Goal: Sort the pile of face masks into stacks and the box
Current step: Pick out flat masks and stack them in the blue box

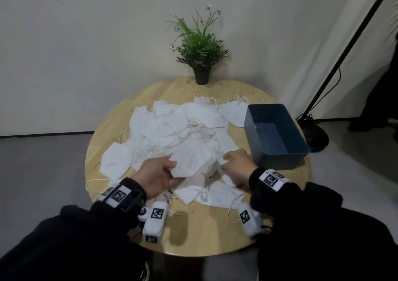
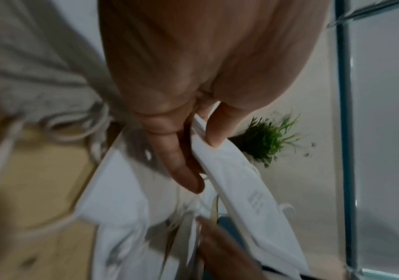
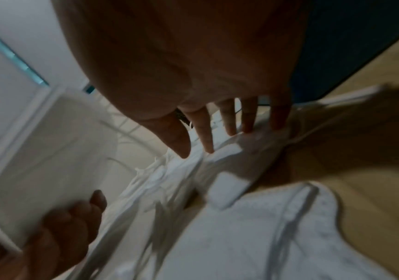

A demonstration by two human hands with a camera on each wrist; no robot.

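Observation:
A loose pile of white face masks (image 1: pixel 172 127) covers the middle of the round wooden table (image 1: pixel 204 227). My left hand (image 1: pixel 175 172) holds one folded white mask (image 1: pixel 191 160) lifted off the near side of the pile. In the left wrist view its thumb and fingers (image 2: pixel 184 166) pinch that mask's edge (image 2: pixel 241 180). My right hand (image 1: pixel 228 162) is just right of it, beside the blue box (image 1: pixel 284 160). Its straight, spread fingers (image 3: pixel 205 136) touch a mask (image 3: pixel 248 151) lying on the table. The box looks empty.
A potted plant (image 1: pixel 200 50) stands at the table's far edge. Flat masks (image 1: pixel 215 194) with loose ear loops lie under and in front of my hands. A black stand pole (image 1: pixel 344 50) and its cable rise off the floor at the right.

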